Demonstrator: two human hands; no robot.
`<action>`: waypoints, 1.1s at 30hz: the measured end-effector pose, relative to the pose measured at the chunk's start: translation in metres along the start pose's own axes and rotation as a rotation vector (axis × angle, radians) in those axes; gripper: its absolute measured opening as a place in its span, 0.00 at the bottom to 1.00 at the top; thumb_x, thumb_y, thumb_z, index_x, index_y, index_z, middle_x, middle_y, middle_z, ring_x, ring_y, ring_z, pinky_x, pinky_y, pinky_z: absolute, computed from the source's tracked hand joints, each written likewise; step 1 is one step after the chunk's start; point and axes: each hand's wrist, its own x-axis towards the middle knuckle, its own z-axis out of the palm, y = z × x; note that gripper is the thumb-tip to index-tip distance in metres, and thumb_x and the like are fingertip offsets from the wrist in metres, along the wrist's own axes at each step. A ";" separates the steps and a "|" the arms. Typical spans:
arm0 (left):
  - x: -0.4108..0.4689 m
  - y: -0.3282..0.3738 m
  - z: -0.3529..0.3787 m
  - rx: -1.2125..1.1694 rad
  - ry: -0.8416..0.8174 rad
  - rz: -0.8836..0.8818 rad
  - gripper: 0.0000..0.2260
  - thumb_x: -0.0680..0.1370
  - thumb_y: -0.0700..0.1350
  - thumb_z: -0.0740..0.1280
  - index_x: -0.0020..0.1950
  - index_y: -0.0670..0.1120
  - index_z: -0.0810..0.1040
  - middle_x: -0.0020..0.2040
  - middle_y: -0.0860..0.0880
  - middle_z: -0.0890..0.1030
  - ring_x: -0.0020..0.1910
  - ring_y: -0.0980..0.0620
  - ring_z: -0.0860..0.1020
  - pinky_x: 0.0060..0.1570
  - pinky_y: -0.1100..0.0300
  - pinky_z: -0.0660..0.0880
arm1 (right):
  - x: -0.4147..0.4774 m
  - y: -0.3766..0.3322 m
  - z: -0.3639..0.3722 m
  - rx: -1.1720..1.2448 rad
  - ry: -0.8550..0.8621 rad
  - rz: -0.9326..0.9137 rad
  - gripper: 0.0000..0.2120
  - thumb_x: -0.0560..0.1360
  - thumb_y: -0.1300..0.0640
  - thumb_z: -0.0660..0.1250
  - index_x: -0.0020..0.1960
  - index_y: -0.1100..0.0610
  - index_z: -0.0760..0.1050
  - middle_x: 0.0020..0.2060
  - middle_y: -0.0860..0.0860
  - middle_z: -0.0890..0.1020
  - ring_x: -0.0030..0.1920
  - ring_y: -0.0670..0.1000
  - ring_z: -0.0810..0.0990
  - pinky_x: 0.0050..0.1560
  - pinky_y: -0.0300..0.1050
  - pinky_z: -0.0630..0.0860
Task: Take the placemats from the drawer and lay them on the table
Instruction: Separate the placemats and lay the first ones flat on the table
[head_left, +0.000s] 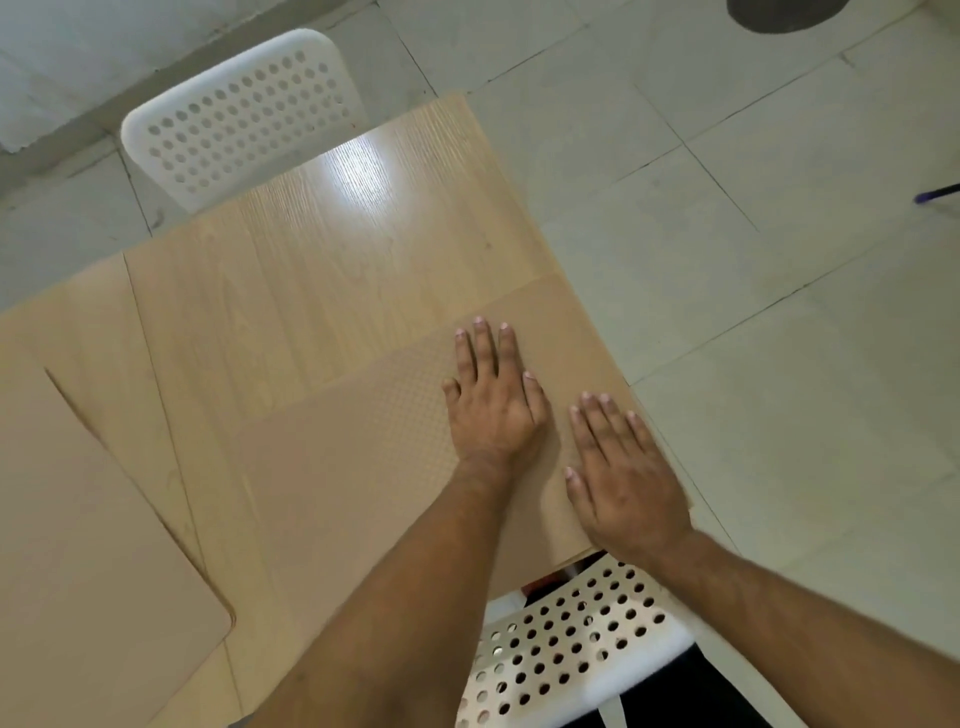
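Note:
A tan textured placemat (363, 457) lies flat on the light wooden table (322, 260), near the table's right edge. My left hand (491, 395) rests palm down on the mat with fingers spread. My right hand (621, 478) also lies flat on it, close to the mat's right edge. Neither hand grips anything. A second tan placemat (93, 545) lies flat at the lower left, partly out of frame. No drawer is in view.
A white perforated chair (244, 114) stands at the table's far end. Another white perforated chair (571, 639) is tucked under the near right edge. Pale floor tiles (779, 260) fill the right side. A dark round object (784, 13) sits at the top right.

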 end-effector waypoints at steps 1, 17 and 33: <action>0.000 -0.001 0.000 -0.010 0.005 0.007 0.29 0.81 0.54 0.51 0.82 0.50 0.52 0.83 0.48 0.47 0.81 0.47 0.44 0.72 0.38 0.56 | 0.001 0.000 0.000 -0.004 0.001 -0.001 0.32 0.81 0.46 0.50 0.80 0.61 0.55 0.80 0.58 0.56 0.80 0.55 0.52 0.78 0.57 0.54; -0.147 -0.069 0.017 0.074 -0.006 -0.106 0.40 0.78 0.69 0.53 0.82 0.52 0.40 0.82 0.48 0.37 0.81 0.47 0.38 0.73 0.38 0.54 | 0.000 -0.001 -0.004 0.001 -0.056 0.015 0.32 0.82 0.44 0.41 0.81 0.59 0.42 0.81 0.56 0.45 0.81 0.54 0.42 0.79 0.54 0.43; -0.156 -0.118 0.002 -0.091 0.055 -0.145 0.31 0.82 0.60 0.52 0.82 0.51 0.49 0.82 0.46 0.43 0.80 0.47 0.39 0.76 0.44 0.44 | 0.022 -0.104 0.011 -0.013 -0.057 -0.129 0.29 0.83 0.39 0.41 0.82 0.47 0.43 0.82 0.54 0.45 0.81 0.53 0.43 0.79 0.55 0.44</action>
